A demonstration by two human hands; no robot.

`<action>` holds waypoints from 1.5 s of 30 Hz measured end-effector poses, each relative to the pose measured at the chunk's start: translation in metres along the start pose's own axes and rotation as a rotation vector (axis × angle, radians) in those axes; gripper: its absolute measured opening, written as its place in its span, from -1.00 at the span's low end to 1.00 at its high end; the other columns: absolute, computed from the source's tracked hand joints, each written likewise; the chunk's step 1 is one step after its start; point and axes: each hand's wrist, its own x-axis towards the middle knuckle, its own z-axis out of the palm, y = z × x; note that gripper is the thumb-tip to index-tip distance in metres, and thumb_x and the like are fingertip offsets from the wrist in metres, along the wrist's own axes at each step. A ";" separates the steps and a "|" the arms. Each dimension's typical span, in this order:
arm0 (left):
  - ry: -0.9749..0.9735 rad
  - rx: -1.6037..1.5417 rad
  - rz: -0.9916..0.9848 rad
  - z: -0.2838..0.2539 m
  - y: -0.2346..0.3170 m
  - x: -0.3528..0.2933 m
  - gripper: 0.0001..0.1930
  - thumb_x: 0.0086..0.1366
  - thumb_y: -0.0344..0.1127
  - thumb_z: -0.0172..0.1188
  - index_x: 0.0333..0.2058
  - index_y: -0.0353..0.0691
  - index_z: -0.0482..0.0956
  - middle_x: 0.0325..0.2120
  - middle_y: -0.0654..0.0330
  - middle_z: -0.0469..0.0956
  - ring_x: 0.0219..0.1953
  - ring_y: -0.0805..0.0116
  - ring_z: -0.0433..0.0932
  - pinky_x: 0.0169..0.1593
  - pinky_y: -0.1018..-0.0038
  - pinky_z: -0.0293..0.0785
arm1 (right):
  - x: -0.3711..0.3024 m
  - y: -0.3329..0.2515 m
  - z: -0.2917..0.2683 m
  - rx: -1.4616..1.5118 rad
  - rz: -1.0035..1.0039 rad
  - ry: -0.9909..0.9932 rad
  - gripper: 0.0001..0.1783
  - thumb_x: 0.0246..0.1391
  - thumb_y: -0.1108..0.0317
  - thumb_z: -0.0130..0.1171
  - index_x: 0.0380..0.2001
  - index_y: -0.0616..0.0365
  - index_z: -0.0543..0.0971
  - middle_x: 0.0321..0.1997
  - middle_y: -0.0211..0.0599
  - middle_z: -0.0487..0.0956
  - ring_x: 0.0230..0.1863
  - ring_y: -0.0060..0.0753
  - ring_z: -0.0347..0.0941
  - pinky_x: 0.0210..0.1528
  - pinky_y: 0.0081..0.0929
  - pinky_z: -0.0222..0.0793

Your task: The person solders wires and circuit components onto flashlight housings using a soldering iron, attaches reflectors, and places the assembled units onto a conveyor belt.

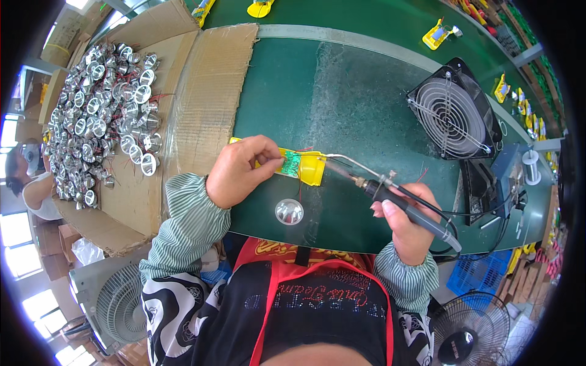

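A yellow plastic housing [312, 169] lies on the green bench with a small green circuit board [291, 163] inside it. My left hand [244, 169] rests over the housing's left part, thumb and fingertips pinched at the board's edge; what they pinch is too small to make out. In my right hand [410, 222] is a soldering iron [421, 221] with a thin metal feed tube along it. Its tip and the tube's end point at the housing's right end; contact cannot be told. Just below the housing sits a silver reflector cup [289, 211], with a thin red wire running up toward the board.
At left, a cardboard box [204, 91] holds many reflector cups [97, 116] with red wires. A square black fan [452, 113] stands at right, near a solder spool [531, 168] and a blue-grey box [511, 177]. More yellow housings [435, 36] lie along the far green surface.
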 end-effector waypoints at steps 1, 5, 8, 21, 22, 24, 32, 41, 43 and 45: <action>0.002 -0.002 -0.001 0.001 -0.001 -0.001 -0.90 0.08 -0.45 0.24 -0.42 -0.32 0.53 -0.50 0.18 0.52 -0.48 0.39 0.46 -0.42 0.51 0.39 | 0.000 0.001 0.002 -0.002 0.000 -0.003 -0.76 -0.12 0.64 0.16 -0.30 0.39 0.43 -0.46 -0.07 0.57 -0.44 -0.44 0.54 -0.38 -0.56 0.49; 0.049 0.218 0.231 0.005 -0.006 -0.001 -0.91 0.08 -0.44 0.21 -0.42 -0.31 0.51 -0.52 0.16 0.47 -0.42 0.27 0.43 -0.31 0.41 0.37 | 0.001 0.009 0.011 -0.060 0.084 -0.073 -0.81 -0.09 0.58 0.18 -0.34 0.36 0.46 -0.46 -0.20 0.59 -0.44 -0.56 0.52 -0.39 -0.66 0.42; 0.074 0.299 0.310 0.008 -0.003 -0.004 -0.90 0.07 -0.45 0.19 -0.41 -0.30 0.50 -0.43 0.10 0.44 -0.33 0.16 0.41 -0.23 0.37 0.34 | 0.004 0.017 0.016 -0.070 0.078 -0.090 -0.80 -0.09 0.56 0.20 -0.34 0.35 0.45 -0.46 -0.22 0.59 -0.45 -0.59 0.50 -0.40 -0.66 0.42; 0.090 0.428 0.348 0.009 -0.001 -0.005 -0.90 0.04 -0.48 0.19 -0.43 -0.31 0.47 -0.28 0.09 0.42 -0.25 0.10 0.40 -0.17 0.32 0.35 | 0.013 0.036 0.028 -0.064 0.084 -0.120 -0.79 -0.11 0.54 0.22 -0.35 0.37 0.47 -0.51 -0.29 0.59 -0.49 -0.66 0.48 -0.45 -0.69 0.39; 0.089 0.427 0.348 0.010 -0.002 -0.005 -0.90 0.04 -0.48 0.19 -0.43 -0.31 0.47 -0.28 0.09 0.42 -0.25 0.10 0.40 -0.17 0.32 0.35 | 0.013 0.036 0.028 -0.058 0.088 -0.122 -0.79 -0.11 0.54 0.22 -0.36 0.37 0.47 -0.50 -0.29 0.59 -0.49 -0.66 0.48 -0.46 -0.69 0.39; 0.078 0.424 0.349 0.010 -0.002 -0.005 -0.90 0.04 -0.48 0.19 -0.42 -0.30 0.48 -0.27 0.09 0.42 -0.25 0.10 0.40 -0.16 0.32 0.35 | 0.013 0.036 0.027 -0.054 0.094 -0.123 -0.80 -0.11 0.54 0.22 -0.36 0.37 0.48 -0.50 -0.29 0.59 -0.49 -0.66 0.48 -0.46 -0.69 0.39; 0.046 0.410 0.361 0.008 -0.002 -0.005 -0.90 0.02 -0.48 0.18 -0.42 -0.29 0.49 -0.25 0.09 0.43 -0.24 0.10 0.40 -0.16 0.31 0.35 | 0.012 0.038 0.025 -0.145 0.089 -0.127 -0.78 -0.15 0.53 0.23 -0.37 0.36 0.48 -0.51 -0.27 0.58 -0.49 -0.66 0.48 -0.45 -0.68 0.39; 0.042 0.419 0.360 -0.001 -0.004 0.002 -0.89 0.00 -0.47 0.19 -0.42 -0.29 0.50 -0.26 0.08 0.43 -0.22 0.10 0.41 -0.16 0.30 0.35 | 0.018 0.019 0.020 -0.055 0.106 -0.069 -0.81 -0.11 0.54 0.20 -0.37 0.37 0.47 -0.49 -0.22 0.59 -0.48 -0.55 0.51 -0.40 -0.61 0.44; 0.055 0.457 0.407 -0.004 -0.004 -0.003 -0.89 -0.01 -0.47 0.18 -0.43 -0.27 0.51 -0.27 0.08 0.44 -0.23 0.10 0.42 -0.15 0.29 0.37 | 0.013 0.010 0.016 -0.071 0.092 -0.068 -0.80 -0.11 0.54 0.20 -0.36 0.37 0.46 -0.49 -0.21 0.59 -0.47 -0.54 0.51 -0.40 -0.60 0.44; 0.079 0.592 0.472 -0.002 -0.003 -0.005 -0.95 -0.02 -0.44 0.13 -0.50 -0.24 0.51 -0.33 0.11 0.45 -0.23 0.13 0.43 -0.14 0.30 0.38 | 0.011 0.015 0.013 -0.118 0.071 -0.038 -0.80 -0.12 0.55 0.19 -0.36 0.37 0.45 -0.50 -0.16 0.58 -0.49 -0.49 0.51 -0.41 -0.56 0.45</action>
